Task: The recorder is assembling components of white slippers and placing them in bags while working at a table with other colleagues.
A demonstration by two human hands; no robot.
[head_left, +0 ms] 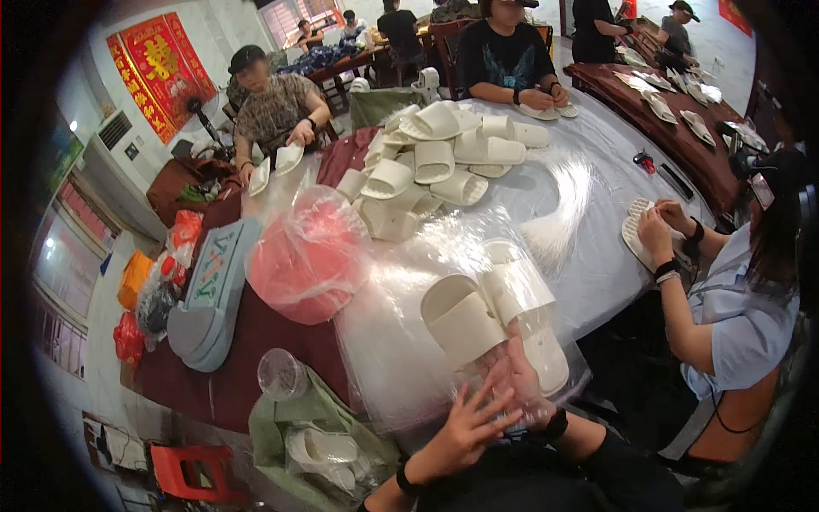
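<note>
In front of me lies a pair of cream slippers, one slipper (462, 320) on the left and the other slipper (522, 294) on the right, under clear, shiny plastic film. My right hand (522, 375) is at their near ends, its fingers stretched toward the slippers and partly veiled by the film. Just below and left of it, my left hand (469, 429) has its fingers spread and holds nothing. A large heap of cream slippers (435, 162) stands beyond on the table. Left of the pair is a round pink bundle (307, 256) wrapped in clear plastic.
A green sack (286, 427) holding bagged slippers stands at the near left, beside a red stool (192, 469). Grey-blue slab-like pieces (213, 294) lie on the table's left. A co-worker (734, 299) handles a slipper at right; other people sit across the table.
</note>
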